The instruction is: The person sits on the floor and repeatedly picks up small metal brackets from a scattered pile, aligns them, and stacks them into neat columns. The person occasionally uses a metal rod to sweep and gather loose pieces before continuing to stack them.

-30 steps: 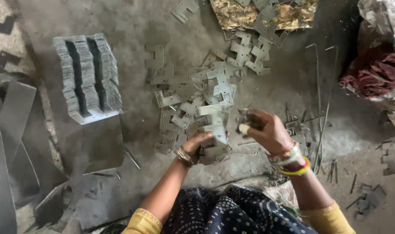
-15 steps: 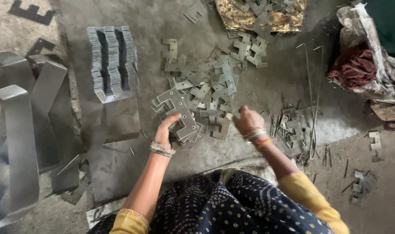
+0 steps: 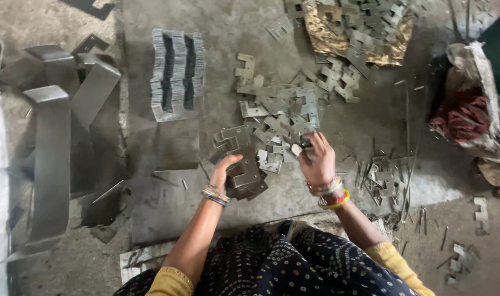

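Note:
My left hand [image 3: 223, 171] grips a small stack of flat grey metal stampings [image 3: 244, 175] resting on the floor in front of me. My right hand [image 3: 316, 159] is pinched on a single metal stamping [image 3: 300, 146] at the near edge of a loose pile of the same stampings [image 3: 277, 112]. Both wrists carry bangles. A neat upright block of stacked stampings [image 3: 177, 74] stands on the floor to the far left of the pile.
Bent metal strips [image 3: 58, 126] lie at the left. A golden sheet with more stampings [image 3: 359, 27] is at the top. A sack with red cloth [image 3: 469, 115] sits right. Thin metal offcuts and scraps [image 3: 390, 181] litter the floor right of my hand.
The view has shifted, so everything sits further right in frame. My left hand has drawn the small stack closer, and my right hand has reached into the pile's near edge.

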